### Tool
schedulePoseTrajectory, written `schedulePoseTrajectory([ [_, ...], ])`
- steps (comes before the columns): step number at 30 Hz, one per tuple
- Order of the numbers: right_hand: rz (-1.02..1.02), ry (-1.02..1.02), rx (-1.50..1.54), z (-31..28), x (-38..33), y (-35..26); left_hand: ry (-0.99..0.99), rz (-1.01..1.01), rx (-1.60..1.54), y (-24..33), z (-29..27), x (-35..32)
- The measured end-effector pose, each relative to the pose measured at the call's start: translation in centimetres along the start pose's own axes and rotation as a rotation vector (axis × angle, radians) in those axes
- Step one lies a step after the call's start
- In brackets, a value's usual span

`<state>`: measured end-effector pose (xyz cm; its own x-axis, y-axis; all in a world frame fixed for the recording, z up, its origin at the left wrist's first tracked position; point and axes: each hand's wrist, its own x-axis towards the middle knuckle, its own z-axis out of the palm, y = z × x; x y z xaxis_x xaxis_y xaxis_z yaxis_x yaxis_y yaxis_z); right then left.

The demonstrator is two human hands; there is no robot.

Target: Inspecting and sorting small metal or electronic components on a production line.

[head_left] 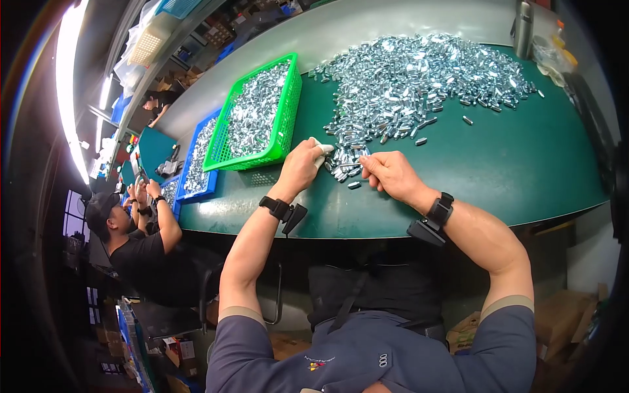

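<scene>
Head view: left hand (300, 167) pinches a white cloth (322, 149), its grip closed on it, beside small metal parts (346, 164) near the green tabletop's (524, 164) front edge. Right hand (392, 173) closes its grip on one such part. The big parts pile (419, 78) spreads behind. A green basket (285, 111) and blue tray (191, 157) sit left; a cardboard box (557, 314) lies below.
</scene>
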<state>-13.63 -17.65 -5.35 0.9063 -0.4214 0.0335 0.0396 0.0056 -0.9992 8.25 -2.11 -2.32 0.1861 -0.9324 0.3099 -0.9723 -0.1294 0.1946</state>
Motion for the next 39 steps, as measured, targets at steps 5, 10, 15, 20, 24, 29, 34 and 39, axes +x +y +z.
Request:
schedulePoseTrajectory([
  [5,-0.010,-0.005,-0.017,0.2,0.2,0.2,0.035,-0.383,-0.525,0.4,0.4,-0.8],
  [10,-0.032,-0.002,-0.023,0.2,-0.1,0.3,0.122,-0.650,-1.137,2.6,1.1,-1.8],
  [15,-0.059,0.035,-0.018,0.2,-0.2,0.1,0.140,-0.703,-1.366,4.8,1.1,-2.8],
  [20,-0.040,0.017,0.001,0.0,0.0,0.3,0.159,-0.708,-1.407,6.7,1.8,-2.9],
  [24,0.031,-0.037,0.018,-0.1,-0.2,-0.2,0.111,-0.674,-1.422,7.5,2.8,-2.7],
  [29,0.025,-0.070,0.074,0.1,-0.2,-0.1,0.098,-0.601,-1.256,7.8,1.7,-2.5],
  [34,-0.035,0.115,0.211,-0.6,0.3,0.1,0.413,-0.341,-0.731,3.2,-4.9,-1.9],
  [39,-0.027,0.140,0.203,-0.7,0.4,0.2,0.478,-0.140,0.018,2.3,-8.6,-0.9],
])
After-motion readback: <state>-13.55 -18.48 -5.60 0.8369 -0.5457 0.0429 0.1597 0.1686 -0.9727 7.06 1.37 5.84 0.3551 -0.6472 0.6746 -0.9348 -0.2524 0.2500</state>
